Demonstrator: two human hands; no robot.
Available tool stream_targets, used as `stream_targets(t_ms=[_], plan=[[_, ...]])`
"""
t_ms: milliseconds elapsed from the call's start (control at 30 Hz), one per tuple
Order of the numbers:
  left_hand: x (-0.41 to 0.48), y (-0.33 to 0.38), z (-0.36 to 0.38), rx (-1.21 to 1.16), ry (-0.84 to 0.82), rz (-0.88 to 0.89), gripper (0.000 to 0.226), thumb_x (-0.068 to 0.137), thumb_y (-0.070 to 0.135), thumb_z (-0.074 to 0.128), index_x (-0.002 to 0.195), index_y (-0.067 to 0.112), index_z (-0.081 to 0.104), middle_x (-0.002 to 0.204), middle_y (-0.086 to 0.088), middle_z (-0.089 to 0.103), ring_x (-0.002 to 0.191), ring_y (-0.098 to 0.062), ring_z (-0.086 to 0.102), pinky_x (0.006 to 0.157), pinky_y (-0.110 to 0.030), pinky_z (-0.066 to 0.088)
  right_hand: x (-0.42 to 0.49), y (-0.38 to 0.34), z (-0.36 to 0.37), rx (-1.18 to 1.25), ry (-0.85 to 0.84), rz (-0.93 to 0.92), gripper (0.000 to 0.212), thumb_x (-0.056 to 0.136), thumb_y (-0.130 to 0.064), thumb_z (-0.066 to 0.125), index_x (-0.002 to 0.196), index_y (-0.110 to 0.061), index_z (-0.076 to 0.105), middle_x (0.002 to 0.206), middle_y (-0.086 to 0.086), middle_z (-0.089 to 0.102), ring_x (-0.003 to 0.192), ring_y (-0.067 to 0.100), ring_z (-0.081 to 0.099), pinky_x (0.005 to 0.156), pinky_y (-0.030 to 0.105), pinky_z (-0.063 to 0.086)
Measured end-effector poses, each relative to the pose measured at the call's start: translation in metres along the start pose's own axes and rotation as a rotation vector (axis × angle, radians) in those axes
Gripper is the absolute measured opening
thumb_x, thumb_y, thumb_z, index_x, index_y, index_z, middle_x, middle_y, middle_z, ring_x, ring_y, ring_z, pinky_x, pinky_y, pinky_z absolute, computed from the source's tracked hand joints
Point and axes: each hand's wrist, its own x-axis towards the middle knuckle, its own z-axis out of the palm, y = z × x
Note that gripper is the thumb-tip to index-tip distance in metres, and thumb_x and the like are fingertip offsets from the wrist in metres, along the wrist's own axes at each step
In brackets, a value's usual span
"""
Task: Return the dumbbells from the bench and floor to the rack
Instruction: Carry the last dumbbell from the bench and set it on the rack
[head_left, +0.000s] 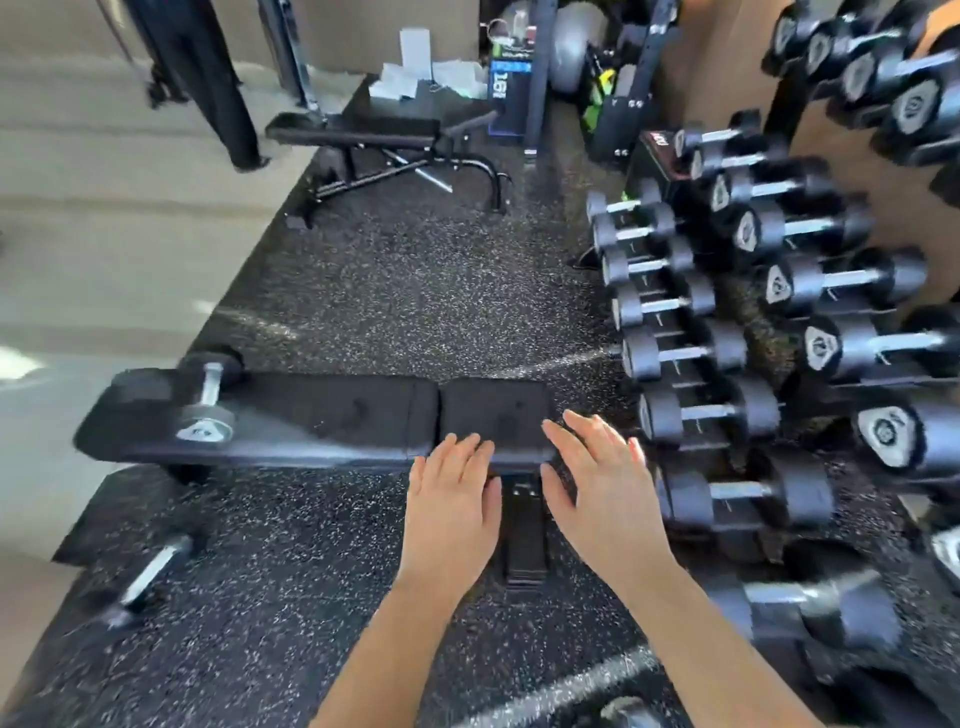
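A: Weights located? One dumbbell (208, 396) lies crosswise on the bench (322, 415), left of frame, probably steadied by its flat-sided heads; a second dumbbell (148, 576) on the floor, lower left; both well apart from the rack (782, 114) at right.

B: Hands? Left hand (451, 488) and right hand (597, 478) side by side, lower centre, palms down; fingers straight, released, grasping nothing.

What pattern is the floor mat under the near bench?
White speckles on the black rubber floor mat; head view.
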Motion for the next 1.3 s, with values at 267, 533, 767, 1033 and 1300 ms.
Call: stream_targets(t_ms=[267,533,767,1033,1300], plan=[[-0.047,-0.116,-0.057,0.082,0.151,-0.315,0.034,0.079,0.009,0.066,0.111,0.002,0.060,0.115,-0.015,0.064,0.112,-0.034,0.055,0.093,-0.052,0.041,0.028,-0.121,0.065,0.015,-0.160,-0.265,0.039,0.083,-0.022,0.063,0.121,-0.013,0.058,0.126,0.010,0.059,0.120,0.032,0.053,0.095,0.057,0.042],[-0.016,-0.218,-0.077,0.096,0.302,-0.543,0.032,0.079,0.004,0.065,0.110,0.001,0.060,0.118,-0.018,0.061,0.114,-0.037,0.053,0.095,-0.053,0.040,0.106,-0.204,0.144,0.052,-0.299,-0.444,0.040,0.085,-0.023,0.059,0.125,-0.015,0.055,0.131,0.010,0.056,0.124,0.033,0.048,0.099,0.058,0.036],[0.070,-0.326,-0.097,0.106,0.367,-0.710,0.033,0.080,0.001,0.061,0.113,-0.002,0.057,0.121,-0.022,0.058,0.116,-0.039,0.050,0.097,-0.053,0.037,0.221,-0.269,0.226,0.064,-0.409,-0.546,0.043,0.089,-0.027,0.052,0.131,-0.019,0.046,0.139,0.005,0.046,0.131,0.028,0.038,0.107,0.054,0.027],[0.107,-0.426,-0.122,0.081,0.424,-0.838,0.033,0.082,0.003,0.060,0.115,-0.001,0.056,0.124,-0.020,0.056,0.117,-0.037,0.049,0.099,-0.051,0.036,0.298,-0.345,0.294,0.040,-0.503,-0.646,0.043,0.092,-0.030,0.047,0.134,-0.021,0.042,0.142,0.002,0.042,0.133,0.024,0.036,0.110,0.052,0.024],[0.143,-0.572,-0.157,0.048,0.421,-0.928,0.036,0.086,0.008,0.056,0.120,0.001,0.052,0.130,-0.019,0.051,0.122,-0.038,0.043,0.104,-0.052,0.030,0.359,-0.453,0.386,0.051,-0.484,-0.758,0.038,0.082,-0.018,0.063,0.119,-0.010,0.058,0.120,0.012,0.061,0.112,0.030,0.057,0.095,0.061,0.042]])
